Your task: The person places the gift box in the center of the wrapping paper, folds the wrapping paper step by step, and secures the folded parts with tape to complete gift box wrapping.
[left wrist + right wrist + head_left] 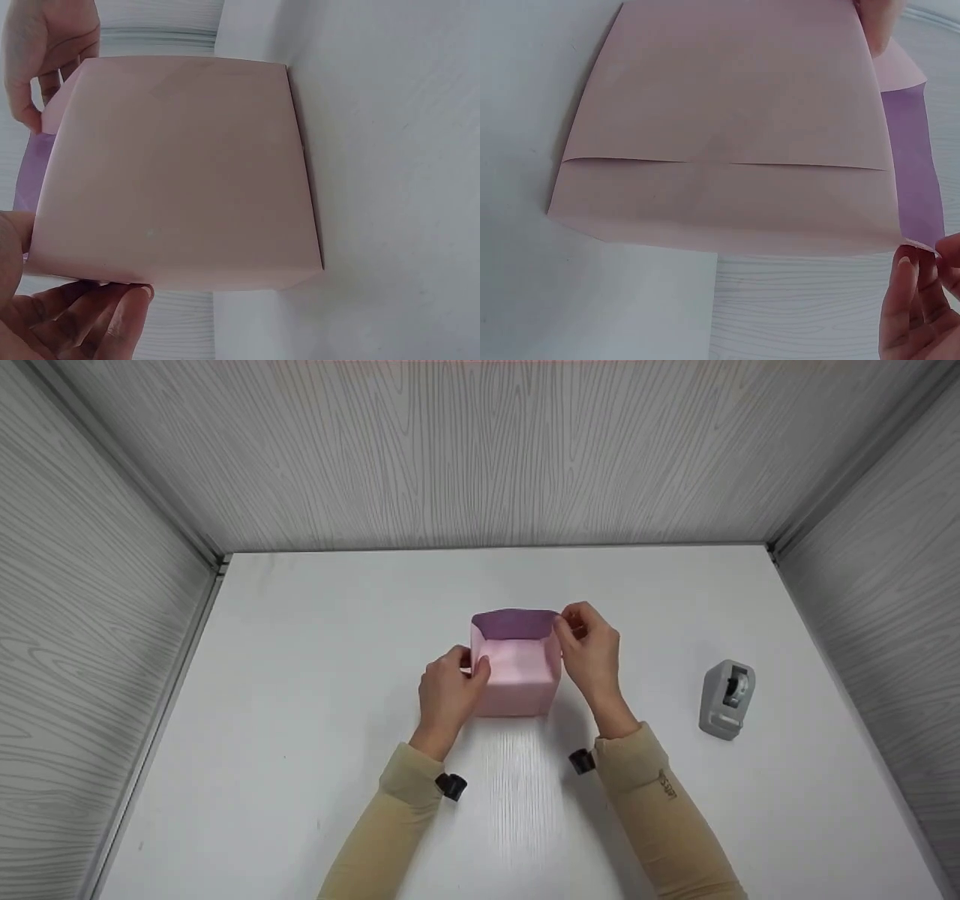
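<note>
The box stands with its opening up on the tabletop, about midway between left and right edges, just between the hands: the left hand grips its near-left side, the right hand pinches its far-right top corner.

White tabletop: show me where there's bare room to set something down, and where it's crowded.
A wide bare patch on the tabletop lies between its left edge and the left hand. More stretches between the pink box and back wall, and between the right hand and tape dispenser. Crowding is around the box, where both hands hold it.
</note>
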Demonstrator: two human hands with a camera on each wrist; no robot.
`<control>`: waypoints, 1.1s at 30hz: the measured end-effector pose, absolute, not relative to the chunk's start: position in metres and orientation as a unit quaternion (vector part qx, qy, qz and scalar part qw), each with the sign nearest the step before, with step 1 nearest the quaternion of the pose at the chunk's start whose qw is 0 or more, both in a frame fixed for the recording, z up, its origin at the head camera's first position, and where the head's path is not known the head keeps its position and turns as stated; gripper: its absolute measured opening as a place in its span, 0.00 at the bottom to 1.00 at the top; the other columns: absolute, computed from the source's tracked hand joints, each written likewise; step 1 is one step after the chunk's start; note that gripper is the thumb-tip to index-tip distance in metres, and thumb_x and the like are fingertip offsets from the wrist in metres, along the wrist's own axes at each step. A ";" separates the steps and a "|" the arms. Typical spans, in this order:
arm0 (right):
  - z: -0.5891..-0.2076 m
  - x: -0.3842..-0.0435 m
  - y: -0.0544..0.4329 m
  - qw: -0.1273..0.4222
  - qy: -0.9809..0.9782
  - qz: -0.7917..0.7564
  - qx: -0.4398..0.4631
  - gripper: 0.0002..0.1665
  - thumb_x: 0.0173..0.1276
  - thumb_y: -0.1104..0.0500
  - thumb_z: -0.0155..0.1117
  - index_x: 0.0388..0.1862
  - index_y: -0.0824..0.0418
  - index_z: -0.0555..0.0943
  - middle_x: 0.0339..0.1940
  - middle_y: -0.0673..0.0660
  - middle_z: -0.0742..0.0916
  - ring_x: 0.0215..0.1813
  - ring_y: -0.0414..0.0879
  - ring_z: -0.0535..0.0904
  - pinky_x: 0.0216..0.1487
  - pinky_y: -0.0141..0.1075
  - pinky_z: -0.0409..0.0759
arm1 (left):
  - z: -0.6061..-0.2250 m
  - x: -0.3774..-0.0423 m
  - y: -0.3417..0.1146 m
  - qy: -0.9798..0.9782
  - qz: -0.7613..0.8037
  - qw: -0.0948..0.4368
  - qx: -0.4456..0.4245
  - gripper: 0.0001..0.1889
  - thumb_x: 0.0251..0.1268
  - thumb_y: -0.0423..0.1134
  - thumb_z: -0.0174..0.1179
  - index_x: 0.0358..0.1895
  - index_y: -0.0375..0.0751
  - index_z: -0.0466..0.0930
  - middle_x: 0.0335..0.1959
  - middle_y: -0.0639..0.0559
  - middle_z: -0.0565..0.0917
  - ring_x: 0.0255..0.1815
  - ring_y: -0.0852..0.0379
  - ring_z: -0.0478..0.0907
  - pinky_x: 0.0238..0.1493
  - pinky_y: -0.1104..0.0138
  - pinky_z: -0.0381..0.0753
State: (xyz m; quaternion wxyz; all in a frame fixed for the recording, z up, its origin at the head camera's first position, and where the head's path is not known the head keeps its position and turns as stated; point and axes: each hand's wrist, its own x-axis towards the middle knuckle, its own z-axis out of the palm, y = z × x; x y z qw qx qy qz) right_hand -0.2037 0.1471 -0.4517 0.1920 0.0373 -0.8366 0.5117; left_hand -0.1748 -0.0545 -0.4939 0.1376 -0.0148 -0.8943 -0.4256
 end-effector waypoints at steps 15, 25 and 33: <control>-0.473 -0.175 0.154 0.060 -0.846 0.530 0.006 0.25 0.58 0.60 0.75 0.51 0.63 0.75 0.38 0.57 0.81 0.39 0.51 0.79 0.34 0.37 0.76 | -0.499 -0.173 -0.049 -0.883 -0.445 0.152 0.008 0.14 0.66 0.45 0.60 0.40 0.35 0.84 0.35 0.46 0.86 0.31 0.55 0.85 0.35 0.61 0.83; -0.478 -0.173 0.150 0.066 -0.836 0.544 -0.012 0.23 0.56 0.61 0.76 0.48 0.65 0.76 0.38 0.58 0.81 0.40 0.54 0.77 0.37 0.37 0.74 | -0.501 -0.167 -0.049 -0.878 -0.455 0.151 -0.007 0.17 0.68 0.46 0.59 0.45 0.34 0.83 0.40 0.46 0.86 0.34 0.55 0.84 0.36 0.62 0.82; -0.486 -0.168 0.151 0.117 -0.839 0.531 -0.001 0.19 0.58 0.57 0.76 0.43 0.64 0.79 0.37 0.55 0.84 0.39 0.47 0.80 0.38 0.36 0.78 | -0.501 -0.167 -0.048 -0.875 -0.457 0.162 -0.002 0.15 0.65 0.44 0.60 0.44 0.35 0.84 0.39 0.45 0.87 0.33 0.54 0.86 0.36 0.62 0.83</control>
